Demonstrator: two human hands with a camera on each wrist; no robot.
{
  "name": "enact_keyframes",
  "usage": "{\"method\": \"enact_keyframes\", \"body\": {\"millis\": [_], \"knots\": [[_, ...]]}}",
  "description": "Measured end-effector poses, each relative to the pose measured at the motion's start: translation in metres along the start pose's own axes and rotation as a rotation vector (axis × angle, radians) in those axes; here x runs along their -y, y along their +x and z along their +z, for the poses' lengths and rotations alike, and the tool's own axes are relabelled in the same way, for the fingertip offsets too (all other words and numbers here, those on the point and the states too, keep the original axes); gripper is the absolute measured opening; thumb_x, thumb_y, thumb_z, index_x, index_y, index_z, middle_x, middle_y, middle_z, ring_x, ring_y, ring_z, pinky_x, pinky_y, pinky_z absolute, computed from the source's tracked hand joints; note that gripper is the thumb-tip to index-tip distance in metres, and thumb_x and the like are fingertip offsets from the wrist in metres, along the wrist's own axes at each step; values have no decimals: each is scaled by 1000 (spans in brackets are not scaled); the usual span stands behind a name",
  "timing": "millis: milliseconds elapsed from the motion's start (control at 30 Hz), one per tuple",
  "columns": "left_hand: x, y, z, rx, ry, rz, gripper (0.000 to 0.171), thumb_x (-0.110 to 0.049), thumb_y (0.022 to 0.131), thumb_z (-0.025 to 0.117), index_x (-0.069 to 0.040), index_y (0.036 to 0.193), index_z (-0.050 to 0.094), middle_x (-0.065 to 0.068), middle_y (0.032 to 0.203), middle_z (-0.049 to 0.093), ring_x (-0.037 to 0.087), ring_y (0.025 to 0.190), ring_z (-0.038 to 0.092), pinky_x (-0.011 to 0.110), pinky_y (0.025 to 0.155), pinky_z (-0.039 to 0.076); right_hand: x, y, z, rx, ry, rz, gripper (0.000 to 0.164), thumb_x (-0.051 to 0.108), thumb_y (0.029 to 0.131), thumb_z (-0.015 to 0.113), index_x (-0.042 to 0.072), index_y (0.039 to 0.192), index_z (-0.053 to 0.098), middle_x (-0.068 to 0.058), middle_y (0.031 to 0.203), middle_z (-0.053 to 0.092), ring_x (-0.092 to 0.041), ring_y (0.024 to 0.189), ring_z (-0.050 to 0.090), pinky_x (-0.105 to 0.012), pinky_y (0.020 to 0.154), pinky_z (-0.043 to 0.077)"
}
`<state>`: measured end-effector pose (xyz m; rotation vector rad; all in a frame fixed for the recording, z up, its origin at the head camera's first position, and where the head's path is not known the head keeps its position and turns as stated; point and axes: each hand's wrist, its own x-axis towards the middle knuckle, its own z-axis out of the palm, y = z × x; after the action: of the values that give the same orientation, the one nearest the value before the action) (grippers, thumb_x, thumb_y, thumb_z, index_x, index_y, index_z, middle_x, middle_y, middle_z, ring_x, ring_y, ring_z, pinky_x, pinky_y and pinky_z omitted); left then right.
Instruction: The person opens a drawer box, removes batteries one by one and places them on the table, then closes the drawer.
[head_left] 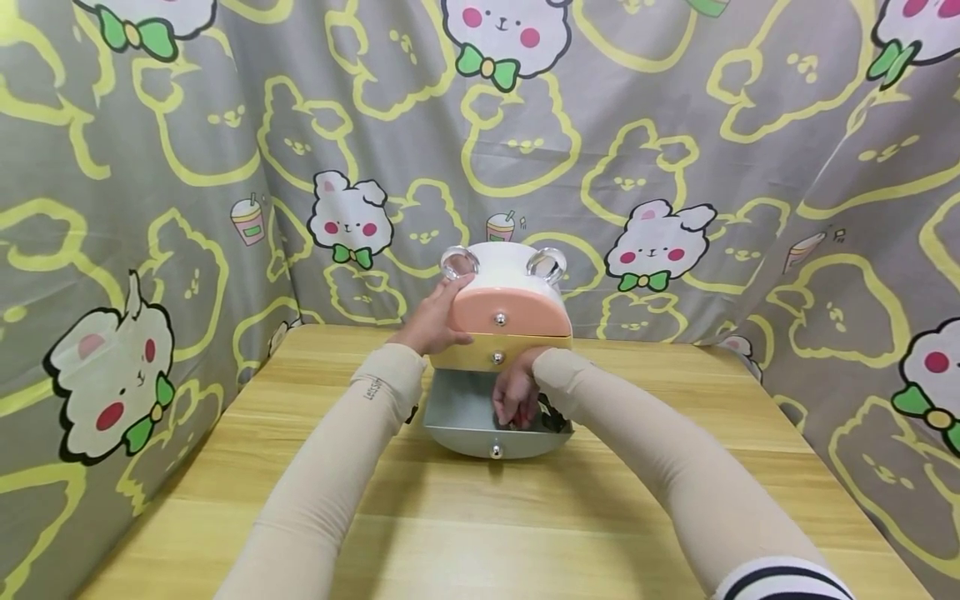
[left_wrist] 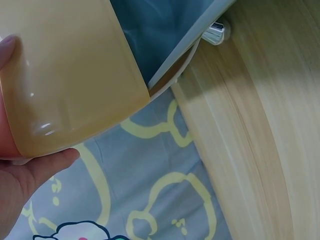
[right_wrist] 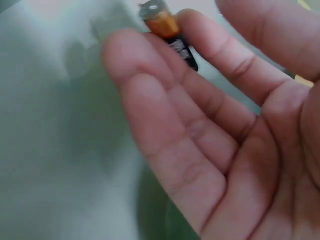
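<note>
A small cabinet (head_left: 510, 265) with a white top, clear ear-shaped rings and stacked drawers stands on the table. Its peach top drawer (head_left: 480, 310) and yellow middle drawer (head_left: 450, 353) are closed, while the grey-green bottom drawer (head_left: 457, 408) is pulled out. My left hand (head_left: 433, 318) rests against the cabinet's left side, fingers straight and thumb reaching the front. Down inside the bottom drawer is my right hand (head_left: 517, 392), its fingers loosely bent. A black and copper battery (right_wrist: 172, 37) shows beside its index finger in the right wrist view, partly hidden behind the other fingers; the thumb is apart from it.
The wooden table (head_left: 480, 525) extends around the cabinet. A grey curtain (head_left: 420, 150) with yellow outlines and white cartoon rabbits hangs behind and on both sides. Round silver knobs stick out from the drawer fronts, including the bottom drawer's knob (head_left: 496, 451).
</note>
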<state>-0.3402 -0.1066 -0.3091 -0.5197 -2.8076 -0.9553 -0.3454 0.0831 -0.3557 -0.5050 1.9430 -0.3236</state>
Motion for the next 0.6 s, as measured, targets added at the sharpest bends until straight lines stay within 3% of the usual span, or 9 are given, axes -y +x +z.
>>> {"method": "enact_keyframes", "body": {"millis": [200, 333, 600], "knots": [[-1, 0, 0, -4, -2, -8, 106, -11, 71, 87, -33, 153, 23, 15, 157, 22, 39, 130, 41, 54, 103, 37, 7, -22, 9, -86, 14, -55, 17, 0, 92, 62, 9, 79, 56, -5, 73, 60, -14, 62, 57, -26, 63, 52], [-1, -1, -1, -1, -1, -8, 106, -11, 71, 87, -33, 153, 23, 16, 157, 22, 39, 130, 41, 54, 103, 37, 3, -23, 6, -112, 0, -63, 19, -6, 89, 62, 8, 80, 53, -6, 73, 59, -14, 62, 58, -28, 65, 53], [-2, 0, -2, -2, 13, 4, 107, -10, 71, 87, -31, 154, 23, 18, 158, 19, 42, 134, 35, 56, 105, 34, -5, -23, 2, -187, 76, -78, 28, -10, 85, 65, 3, 104, 49, -11, 79, 62, -20, 66, 63, -35, 70, 57]]}}
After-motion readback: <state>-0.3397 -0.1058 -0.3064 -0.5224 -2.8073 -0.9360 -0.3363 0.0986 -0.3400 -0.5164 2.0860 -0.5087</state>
